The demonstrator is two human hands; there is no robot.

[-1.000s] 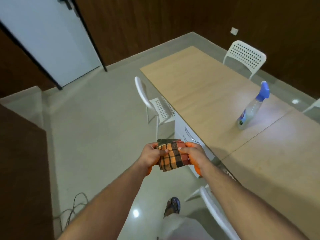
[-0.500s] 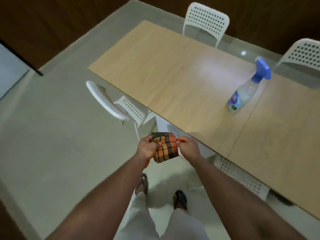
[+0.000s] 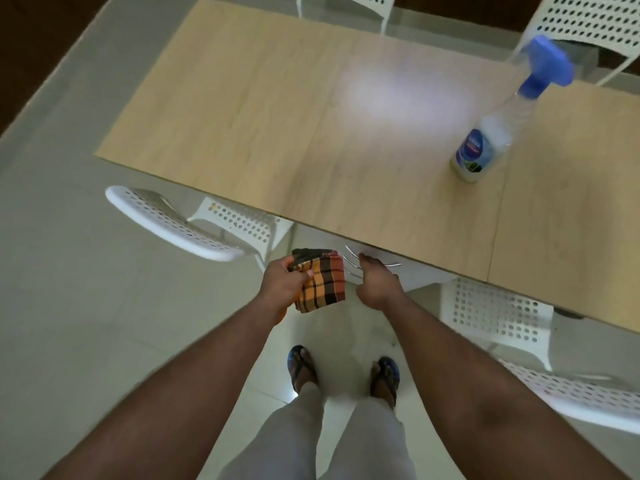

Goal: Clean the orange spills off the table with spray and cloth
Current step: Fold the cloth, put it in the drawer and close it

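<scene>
On the long light-wood laminate table [image 3: 277, 126], one clear plastic spray bottle with a blue trigger head [image 3: 498, 116] is stood upright near the far right part of the top; a blue and white label with a green patch is carried on its lower body, but the writing on it is too blurred to be read. One folded orange, black and brown checked cloth [image 3: 322, 282] is held just off the table's near edge, gripped by the left hand [image 3: 284, 289] with thumb and fingers curled over its upper left corner. The right hand [image 3: 375, 285] is kept just beside the cloth, apart from it, nothing being held in it; its fingers are seen loosely bent. Four white perforated plastic chairs are counted around the table, two at the near side [image 3: 194, 223] and two at the far side [image 3: 595, 26].
</scene>
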